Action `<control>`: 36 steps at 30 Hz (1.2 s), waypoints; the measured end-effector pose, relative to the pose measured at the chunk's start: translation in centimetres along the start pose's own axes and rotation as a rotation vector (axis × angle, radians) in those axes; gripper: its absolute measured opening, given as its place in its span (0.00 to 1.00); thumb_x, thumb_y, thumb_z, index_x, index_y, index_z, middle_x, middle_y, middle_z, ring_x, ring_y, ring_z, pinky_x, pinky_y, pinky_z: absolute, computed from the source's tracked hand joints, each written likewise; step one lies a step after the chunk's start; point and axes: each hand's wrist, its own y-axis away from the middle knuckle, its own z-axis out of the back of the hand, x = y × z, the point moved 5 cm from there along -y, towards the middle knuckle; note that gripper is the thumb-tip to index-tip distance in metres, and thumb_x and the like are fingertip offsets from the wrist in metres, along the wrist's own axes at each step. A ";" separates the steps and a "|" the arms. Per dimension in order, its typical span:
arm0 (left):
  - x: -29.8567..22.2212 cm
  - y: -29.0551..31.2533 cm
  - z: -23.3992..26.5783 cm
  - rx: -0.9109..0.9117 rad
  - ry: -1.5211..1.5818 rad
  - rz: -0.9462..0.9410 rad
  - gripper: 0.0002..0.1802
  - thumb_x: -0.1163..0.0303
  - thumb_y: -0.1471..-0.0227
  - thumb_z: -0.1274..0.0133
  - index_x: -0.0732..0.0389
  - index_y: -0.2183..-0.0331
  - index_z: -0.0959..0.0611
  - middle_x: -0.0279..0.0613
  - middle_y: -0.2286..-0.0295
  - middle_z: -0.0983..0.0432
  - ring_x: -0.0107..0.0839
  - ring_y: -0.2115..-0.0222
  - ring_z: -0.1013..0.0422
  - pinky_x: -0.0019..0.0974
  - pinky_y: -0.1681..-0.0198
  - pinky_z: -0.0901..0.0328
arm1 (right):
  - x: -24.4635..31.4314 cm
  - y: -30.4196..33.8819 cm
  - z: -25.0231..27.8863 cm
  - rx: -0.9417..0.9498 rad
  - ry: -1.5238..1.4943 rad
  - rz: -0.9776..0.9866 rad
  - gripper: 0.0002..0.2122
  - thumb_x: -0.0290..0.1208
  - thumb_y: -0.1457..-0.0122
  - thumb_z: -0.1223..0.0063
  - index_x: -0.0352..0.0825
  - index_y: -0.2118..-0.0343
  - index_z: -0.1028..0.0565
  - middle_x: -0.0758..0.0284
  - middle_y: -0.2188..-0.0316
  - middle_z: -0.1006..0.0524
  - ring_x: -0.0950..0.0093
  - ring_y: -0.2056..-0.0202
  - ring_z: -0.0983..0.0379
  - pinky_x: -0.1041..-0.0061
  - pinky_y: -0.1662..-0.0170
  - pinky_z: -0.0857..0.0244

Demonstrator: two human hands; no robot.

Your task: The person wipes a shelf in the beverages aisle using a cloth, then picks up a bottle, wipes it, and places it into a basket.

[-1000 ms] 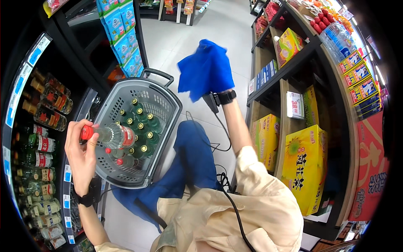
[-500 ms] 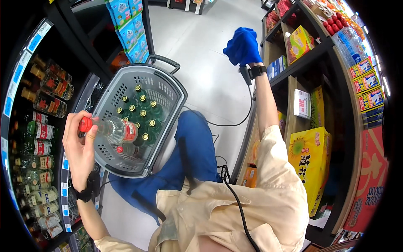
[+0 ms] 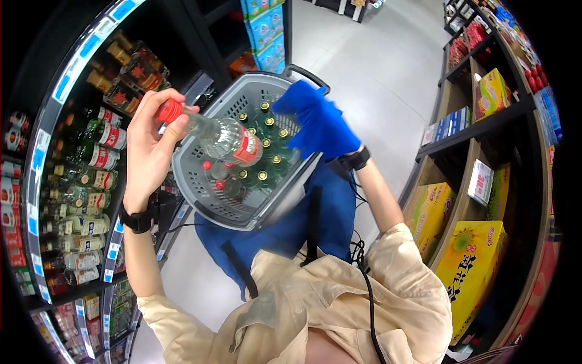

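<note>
My left hand is closed around the red cap and neck of a clear glass bottle with a red and white label. The bottle is tilted, its base over the grey plastic basket. Inside the basket stand several green bottles with gold caps and a few clear ones with red caps. A blue cloth drapes over my right hand at the basket's right rim. It hides my fingers and some of the bottles behind it. The held bottle and the cloth are apart.
Shelves of bottles rise close on the left. On the right, a dark shelf unit holds yellow boxes and a white price card. My blue-trousered leg is beside the basket. Black cables hang along my front.
My right hand with the blue cloth has swung in from the right to the basket's rim. The held bottle has come further over the basket, and the view has shifted left.
</note>
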 end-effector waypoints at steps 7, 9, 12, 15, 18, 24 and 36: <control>-1.8 0.9 0.7 -0.021 0.041 -0.136 0.12 0.82 0.42 0.45 0.66 0.56 0.25 0.39 0.59 0.33 0.38 0.54 0.22 0.31 0.58 0.27 | -0.2 0.8 -13.0 0.020 -0.605 -0.123 0.48 0.30 0.69 0.18 0.32 0.40 0.35 0.60 0.46 0.26 0.66 0.44 0.28 0.69 0.41 0.32; -2.1 1.0 0.4 0.003 0.017 -0.176 0.13 0.83 0.44 0.45 0.67 0.56 0.24 0.39 0.60 0.33 0.37 0.54 0.21 0.31 0.57 0.26 | -0.2 1.5 -14.4 -0.005 -0.904 -0.217 0.50 0.34 0.66 0.17 0.31 0.38 0.37 0.60 0.43 0.27 0.66 0.43 0.29 0.67 0.40 0.32; -1.5 0.9 1.2 0.028 0.023 -0.153 0.12 0.82 0.45 0.43 0.66 0.58 0.24 0.39 0.61 0.32 0.37 0.55 0.22 0.34 0.55 0.27 | 1.5 1.5 -14.5 0.023 -0.865 -0.309 0.39 0.35 0.49 0.28 0.30 0.37 0.38 0.61 0.42 0.27 0.69 0.42 0.29 0.68 0.39 0.34; -0.1 0.2 2.2 0.071 0.034 -0.214 0.10 0.80 0.46 0.42 0.66 0.61 0.24 0.40 0.63 0.30 0.36 0.56 0.22 0.39 0.51 0.28 | 3.4 1.7 -14.6 -0.033 -0.738 -0.274 0.35 0.36 0.44 0.32 0.30 0.37 0.38 0.61 0.42 0.27 0.69 0.42 0.29 0.68 0.39 0.34; 1.7 -0.5 1.8 0.026 0.377 -0.378 0.08 0.73 0.44 0.43 0.62 0.66 0.27 0.40 0.66 0.27 0.39 0.57 0.24 0.47 0.47 0.30 | 6.3 1.0 -14.4 0.007 -0.576 -0.198 0.30 0.30 0.40 0.37 0.30 0.37 0.37 0.63 0.42 0.26 0.69 0.44 0.27 0.69 0.40 0.33; 3.8 -0.5 -0.8 0.044 0.807 -0.112 0.15 0.59 0.33 0.53 0.56 0.71 0.29 0.27 0.90 0.44 0.23 0.89 0.44 0.35 0.74 0.33 | 4.2 2.8 -17.7 -0.135 -1.451 -0.601 0.24 0.45 0.43 0.36 0.38 0.46 0.25 0.62 0.52 0.20 0.71 0.51 0.25 0.71 0.54 0.27; 2.1 2.3 0.5 -0.819 0.679 0.174 0.18 0.64 0.36 0.46 0.55 0.77 0.30 0.28 0.88 0.44 0.21 0.88 0.46 0.33 0.78 0.39 | 11.1 -1.2 -11.4 -0.097 -0.147 -0.119 0.31 0.35 0.59 0.28 0.28 0.50 0.25 0.53 0.50 0.24 0.59 0.54 0.24 0.66 0.53 0.29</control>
